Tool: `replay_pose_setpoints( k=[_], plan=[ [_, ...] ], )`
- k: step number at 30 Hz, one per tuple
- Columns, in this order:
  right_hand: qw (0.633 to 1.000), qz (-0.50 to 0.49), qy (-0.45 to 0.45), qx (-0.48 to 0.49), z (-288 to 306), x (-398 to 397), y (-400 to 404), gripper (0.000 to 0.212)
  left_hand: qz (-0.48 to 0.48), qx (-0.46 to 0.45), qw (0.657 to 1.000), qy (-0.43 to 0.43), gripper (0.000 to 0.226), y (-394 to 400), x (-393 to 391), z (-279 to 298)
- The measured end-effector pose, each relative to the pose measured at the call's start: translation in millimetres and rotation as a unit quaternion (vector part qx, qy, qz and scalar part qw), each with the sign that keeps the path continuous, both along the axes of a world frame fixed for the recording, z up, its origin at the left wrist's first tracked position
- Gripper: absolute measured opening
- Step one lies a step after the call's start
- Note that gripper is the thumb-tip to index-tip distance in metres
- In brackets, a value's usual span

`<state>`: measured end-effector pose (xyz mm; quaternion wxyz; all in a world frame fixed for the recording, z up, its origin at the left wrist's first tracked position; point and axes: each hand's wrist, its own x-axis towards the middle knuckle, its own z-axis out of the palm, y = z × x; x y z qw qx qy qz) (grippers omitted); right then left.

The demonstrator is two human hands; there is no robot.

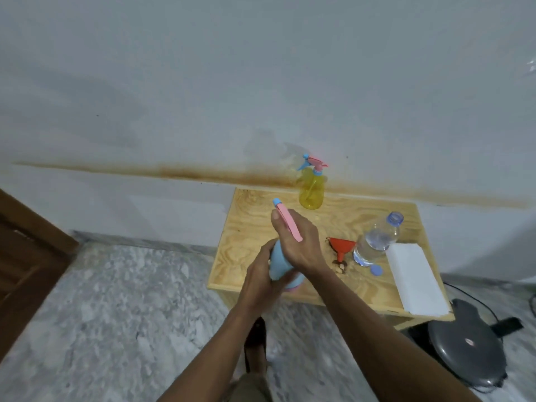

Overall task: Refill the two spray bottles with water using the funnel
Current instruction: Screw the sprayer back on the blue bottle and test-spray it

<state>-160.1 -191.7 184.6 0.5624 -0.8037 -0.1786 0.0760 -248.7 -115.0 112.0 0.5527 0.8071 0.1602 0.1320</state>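
- Surface: a small light-wood table with visible grain stands against a pale wall. A rust-brown stain runs horizontally along the wall, just above table height.
- Room: the floor is grey-and-white speckled stone. A dark wooden panel occupies the far-left edge. A dark grey round appliance with a black cord lies on the floor at the near right of the table.
- Blue spray bottle: located over the near-left edge of the table, tilted, with its pink-and-blue trigger head pointing far-left. Its contents cannot be determined; the body is opaque.
- Left hand: fingers curl around the lower body of the blue spray bottle.
- Right hand: fingers wrap over the bottle's neck and pink trigger head from above.
- Yellow spray bottle: upright at the far edge of the table, near the wall, trigger head fitted. The body is translucent; any liquid level cannot be determined.
- Red funnel: lying on its side at the table centre, just left of the water bottle.
- Clear water bottle: uncapped, partly filled with water. Its blue cap lies on the table just near of its base.
- White folded paper: flat on the near-right portion of the table.
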Motion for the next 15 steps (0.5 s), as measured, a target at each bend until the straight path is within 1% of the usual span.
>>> replay_pose_setpoints(
  k=[2,4,6,9,15],
  plan=[
    [1.0,-0.012,-0.003,0.003,-1.9,20.5,19.3,0.021,0.024,-0.005,1.0,-0.012,0.073,20.3,25.1,2.2],
    [1.0,-0.022,-0.015,-0.008,-7.5,40.5,35.4,0.024,0.041,0.001,0.998,-0.04,0.069,40.2,50.0,2.1],
    [0.998,-0.027,-0.047,-0.035,-14.9,58.8,49.0,0.027,0.056,0.023,0.996,-0.062,0.067,61.0,73.3,-3.3],
    [0.994,-0.047,-0.075,-0.059,-22.6,86.5,69.9,0.024,0.066,0.028,0.997,-0.042,0.067,92.4,106.1,-19.9],
    [0.996,-0.044,-0.025,-0.071,-32.8,139.0,104.9,0.018,0.075,0.012,0.997,-0.012,0.082,132.5,158.1,-42.0]
  ],
)
